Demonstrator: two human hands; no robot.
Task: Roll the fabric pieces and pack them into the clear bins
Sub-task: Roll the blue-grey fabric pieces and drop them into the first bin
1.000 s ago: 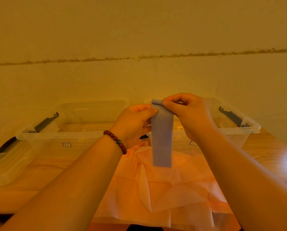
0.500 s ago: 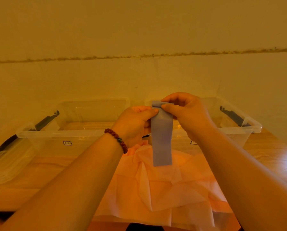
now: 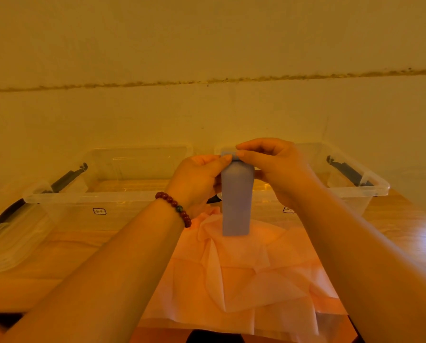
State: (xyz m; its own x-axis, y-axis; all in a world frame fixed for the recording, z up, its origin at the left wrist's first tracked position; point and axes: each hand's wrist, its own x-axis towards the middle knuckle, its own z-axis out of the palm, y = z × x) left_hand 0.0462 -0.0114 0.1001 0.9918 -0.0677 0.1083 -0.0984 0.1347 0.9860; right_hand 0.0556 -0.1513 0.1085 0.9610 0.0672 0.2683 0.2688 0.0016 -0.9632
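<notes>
A narrow blue-grey fabric strip hangs straight down in front of me, its top end turned over into a small curl. My left hand and my right hand both pinch that curled top edge between thumb and fingers. Below the strip a crumpled pink fabric sheet lies on the wooden table. Two clear bins stand side by side behind my hands: the left bin and the right bin, partly hidden by my right hand. No fabric shows inside either bin.
A clear lid lies flat at the table's left edge beside the left bin. Black latch handles sit on the outer ends of both bins. A pale wall rises close behind them. The pink sheet overhangs the table's near edge.
The curl at the strip's top has grown a little as my fingers turned it. The hanging part looks slightly shorter. Both hands stay in nearly the same place.
</notes>
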